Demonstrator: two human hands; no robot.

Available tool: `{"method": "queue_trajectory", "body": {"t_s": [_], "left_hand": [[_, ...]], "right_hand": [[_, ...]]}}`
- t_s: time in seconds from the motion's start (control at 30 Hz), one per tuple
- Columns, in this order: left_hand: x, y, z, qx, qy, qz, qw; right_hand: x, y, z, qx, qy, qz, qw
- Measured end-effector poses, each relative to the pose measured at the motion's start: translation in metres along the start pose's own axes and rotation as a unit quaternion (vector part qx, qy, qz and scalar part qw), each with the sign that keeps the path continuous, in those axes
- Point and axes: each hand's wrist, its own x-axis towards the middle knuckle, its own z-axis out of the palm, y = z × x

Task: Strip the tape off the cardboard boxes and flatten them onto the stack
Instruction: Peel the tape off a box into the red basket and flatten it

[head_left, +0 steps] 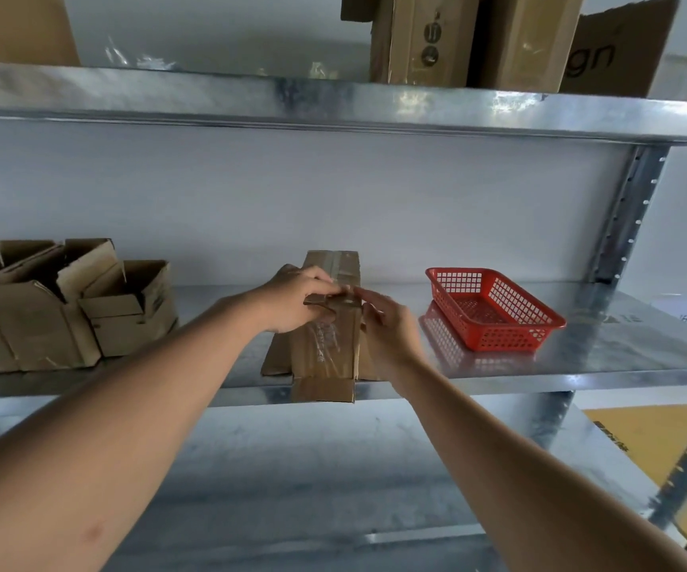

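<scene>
On the middle shelf: the work sits at the front edge of the metal shelf (581, 365), straight ahead of the person.
Nearest: the flattened cardboard box (325, 348) lies with its long axis running away from the person — its near flap overhangs the shelf edge, its far end points at the back wall.
Tape: clear tape (327, 340) runs along that same axis, down the middle of the top face.
Left hand: the left hand (292, 299) rests on the box about midway along, fingers curled over a small folded flap, holding it down.
Right hand: the right hand (387, 319) is at the box's right edge, fingertips meeting the left hand's at the flap; whether it pinches tape or cardboard I cannot tell through the blur.
Coming move: probably a peel along the long axis — both hands are equally near.
Further left: the opened boxes (65, 307) wait, well apart.
Further right: a red basket (494, 309).
</scene>
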Motion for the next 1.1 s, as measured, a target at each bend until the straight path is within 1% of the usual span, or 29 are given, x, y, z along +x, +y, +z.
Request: {"method": "queue_trajectory", "body": {"t_s": [0.1,0.23,0.4,0.53,0.6,0.73,0.93,1.1], "left_hand": [[-0.003,-0.007,-0.004,-0.015,-0.008,0.003,1.000],[-0.010,-0.011,-0.004,-0.029,-0.007,-0.001,1.000],[-0.014,-0.008,-0.003,-0.037,-0.002,0.005,0.999],[-0.016,-0.011,0.000,-0.047,0.005,0.007,0.999],[-0.016,-0.012,0.001,-0.051,0.007,0.008,0.999],[-0.017,-0.011,0.002,-0.058,0.006,-0.002,0.998],[-0.019,-0.006,0.004,-0.091,0.022,-0.024,0.995],[-0.020,-0.007,0.008,-0.077,0.044,-0.008,0.996]], "right_hand": [[0.002,0.003,0.011,-0.049,0.030,-0.040,0.998],[0.003,0.005,0.014,-0.035,0.050,-0.059,0.996],[0.009,0.004,0.004,0.011,0.056,-0.037,0.998],[0.012,0.003,0.002,0.100,0.022,0.019,0.995],[0.016,0.004,0.001,0.102,0.003,0.034,0.994],[0.019,0.000,0.001,0.070,-0.025,0.030,0.997],[0.016,0.002,0.016,-0.085,-0.015,-0.044,0.995],[0.017,0.003,0.014,-0.129,-0.033,-0.062,0.989]]}}
